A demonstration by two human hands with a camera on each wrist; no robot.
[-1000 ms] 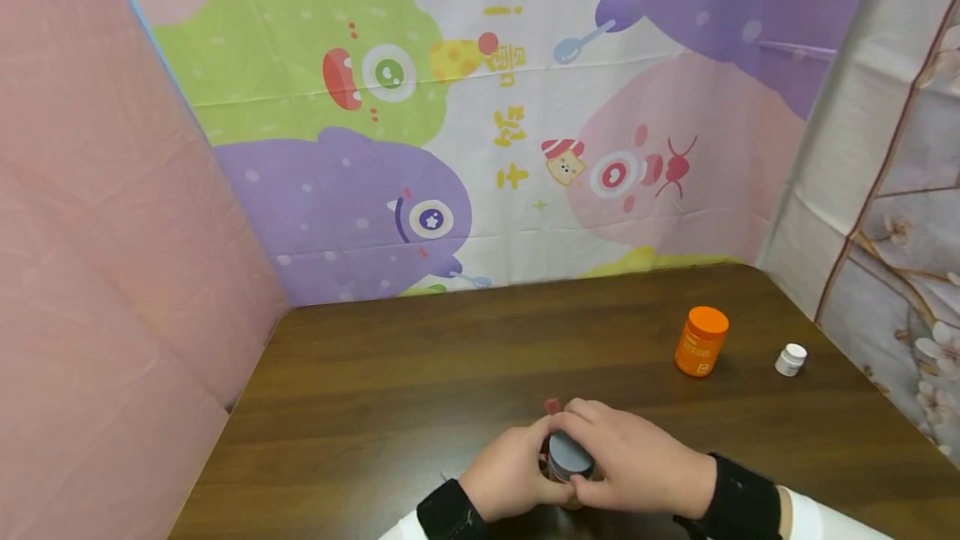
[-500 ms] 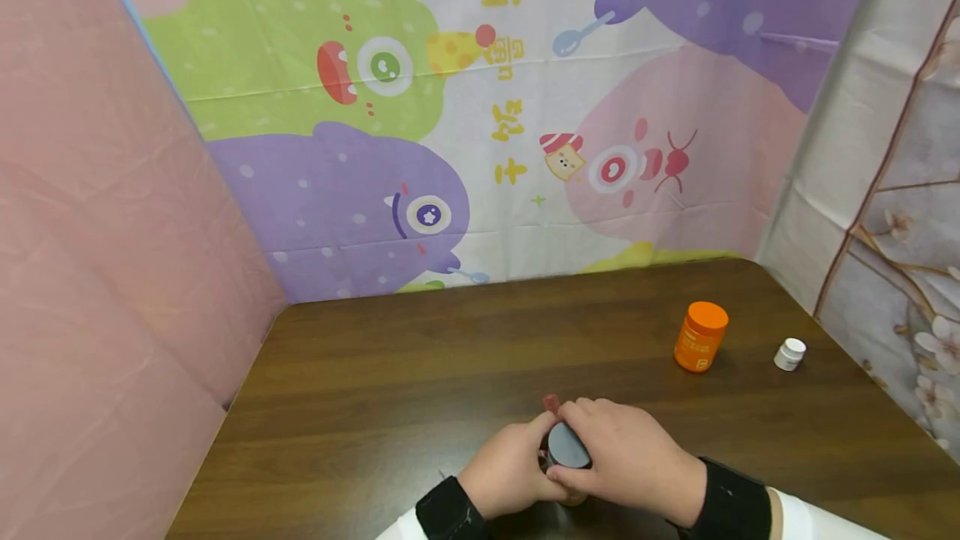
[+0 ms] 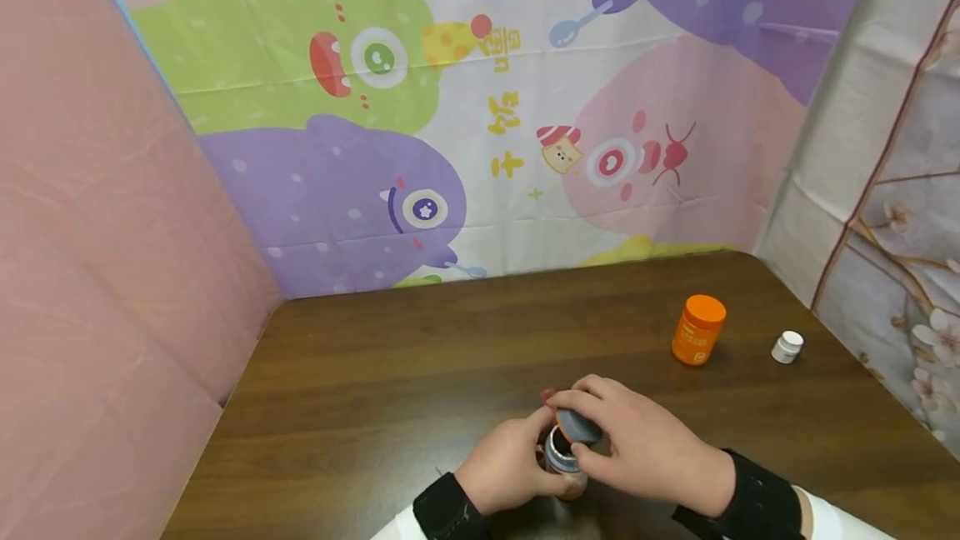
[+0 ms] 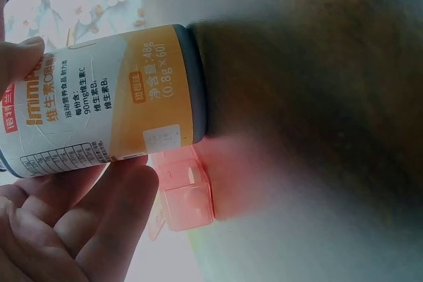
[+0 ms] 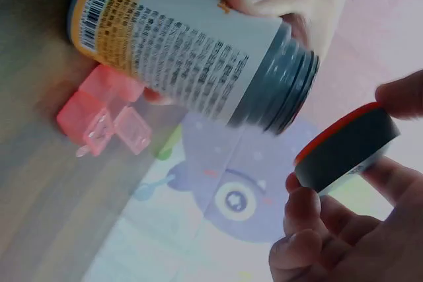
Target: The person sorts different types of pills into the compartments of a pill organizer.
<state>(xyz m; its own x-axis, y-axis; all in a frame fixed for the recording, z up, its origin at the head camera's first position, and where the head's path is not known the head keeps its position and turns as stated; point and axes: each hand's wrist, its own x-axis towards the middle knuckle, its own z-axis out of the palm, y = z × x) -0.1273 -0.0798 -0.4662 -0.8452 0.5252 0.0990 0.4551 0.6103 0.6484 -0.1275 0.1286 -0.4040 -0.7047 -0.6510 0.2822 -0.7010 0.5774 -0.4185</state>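
Note:
A white and orange vitamin tablet bottle (image 4: pixel 99 100) is gripped around its side by my left hand (image 3: pixel 504 467). Its threaded grey neck (image 5: pixel 281 87) is uncovered, and the round mouth (image 3: pixel 561 445) shows dark inside in the head view. My right hand (image 3: pixel 648 448) pinches the grey bottle cap (image 5: pixel 347 146) by its edge, with fingers on one side and thumb on the other. The cap is tilted and apart from the neck, showing its orange rim. Past the bottle sits a pink translucent pill box (image 5: pixel 99 110) with lids raised, mostly hidden by the hands in the head view.
An orange jar (image 3: pixel 699 330) stands toward the back right of the brown wooden table (image 3: pixel 390 373). Farther right is a small white bottle (image 3: pixel 787 347). Cartoon-printed cloth (image 3: pixel 502 215) hangs behind the table, and a pink cloth (image 3: pixel 127 273) hangs on the left.
The cap, earlier on the bottle, has come off; my right hand has lifted it up and to the right, baring the mouth. My left hand keeps its grip. The head view has tilted slightly down.

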